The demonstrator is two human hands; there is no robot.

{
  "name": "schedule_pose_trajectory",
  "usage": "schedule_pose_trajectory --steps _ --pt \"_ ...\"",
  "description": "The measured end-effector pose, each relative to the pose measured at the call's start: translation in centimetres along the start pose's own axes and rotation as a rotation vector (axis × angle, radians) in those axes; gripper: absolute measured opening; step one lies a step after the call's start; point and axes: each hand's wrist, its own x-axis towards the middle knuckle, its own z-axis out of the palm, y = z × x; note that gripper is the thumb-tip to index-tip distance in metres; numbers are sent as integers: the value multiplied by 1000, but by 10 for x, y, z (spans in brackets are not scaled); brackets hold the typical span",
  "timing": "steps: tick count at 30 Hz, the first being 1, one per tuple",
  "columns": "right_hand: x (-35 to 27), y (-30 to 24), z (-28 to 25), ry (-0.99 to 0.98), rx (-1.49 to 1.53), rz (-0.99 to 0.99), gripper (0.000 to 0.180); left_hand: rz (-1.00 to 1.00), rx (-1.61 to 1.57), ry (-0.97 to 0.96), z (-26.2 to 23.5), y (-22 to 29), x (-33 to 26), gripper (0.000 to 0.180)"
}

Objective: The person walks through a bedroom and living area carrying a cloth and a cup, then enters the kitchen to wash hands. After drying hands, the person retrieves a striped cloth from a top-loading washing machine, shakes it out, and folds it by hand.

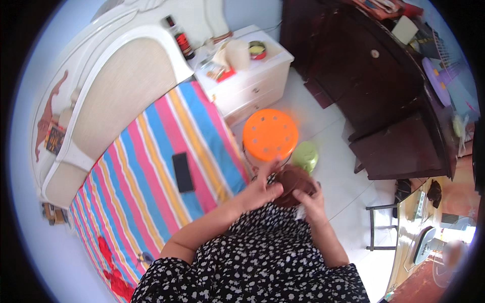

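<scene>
L fisheye head cam, downward, close abv fingers (305,197)

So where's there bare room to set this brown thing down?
Atop the stool, beyond your left hand; on the bed around the phone; on the floor between stool and dark cabinet. Crowded: the nightstand left of the red tin.

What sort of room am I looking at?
Most likely a bedroom: there is a bed with a striped sheet and a pale headboard, and a white nightstand with drawers stands beside it.
</scene>
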Motion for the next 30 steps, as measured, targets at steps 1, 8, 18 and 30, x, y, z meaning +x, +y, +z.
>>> schedule_pose_trajectory --steps 1,8,18,30 --pt "6 1 -9 1 -19 32 57 78 69 -44 18 12 11 78" --pt "55 -41 -73 -95 -86 -103 54 -116 -132 69 71 8 96 50" --pt "17 -210 -121 141 115 78 18 -638 -867 15 112 141 207 31" --pt "-95 -335 -124 655 122 -204 14 -859 -647 -194 108 214 275 34"
